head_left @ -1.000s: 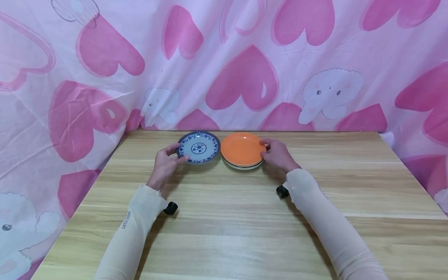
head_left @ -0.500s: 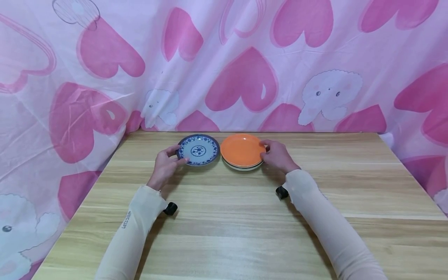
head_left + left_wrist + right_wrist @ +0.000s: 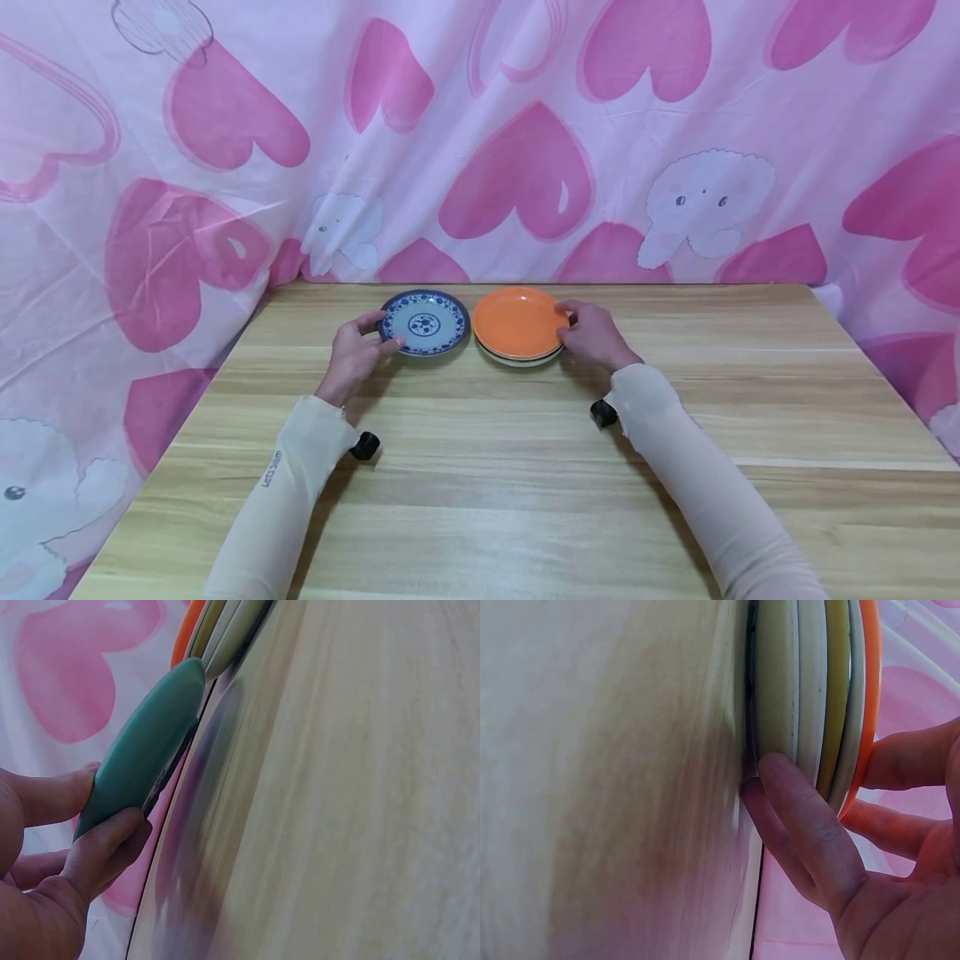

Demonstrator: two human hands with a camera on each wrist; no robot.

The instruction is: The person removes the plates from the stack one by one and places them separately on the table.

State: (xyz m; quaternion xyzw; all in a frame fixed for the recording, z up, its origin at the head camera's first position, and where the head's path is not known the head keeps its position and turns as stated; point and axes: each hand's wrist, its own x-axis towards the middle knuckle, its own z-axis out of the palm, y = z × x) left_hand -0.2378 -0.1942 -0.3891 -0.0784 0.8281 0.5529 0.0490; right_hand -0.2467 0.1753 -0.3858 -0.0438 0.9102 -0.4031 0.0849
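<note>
A blue-and-white patterned plate (image 3: 424, 324) is in my left hand (image 3: 352, 357), which pinches its left rim between thumb and fingers. From the left wrist view, its greenish underside (image 3: 142, 750) is raised off the table, with a reflection beneath. Just right of it stands a stack of several plates, topped by an orange plate (image 3: 519, 322). My right hand (image 3: 596, 335) grips the stack's right edge. In the right wrist view, its fingers (image 3: 810, 817) lie against the lower plates (image 3: 776, 690) and a digit touches the orange rim. The blue plate's far edge is close to the stack.
The wooden table (image 3: 480, 483) stretches toward me, and its back edge lies just behind the plates. A pink heart-patterned cloth (image 3: 517, 167) hangs behind and at both sides. Dark camera mounts (image 3: 365, 446) sit at both wrists.
The blue-and-white plate has come slightly lower and nearer at its far side, still in my left hand. My right hand and the stack look unchanged apart from a slight view shift.
</note>
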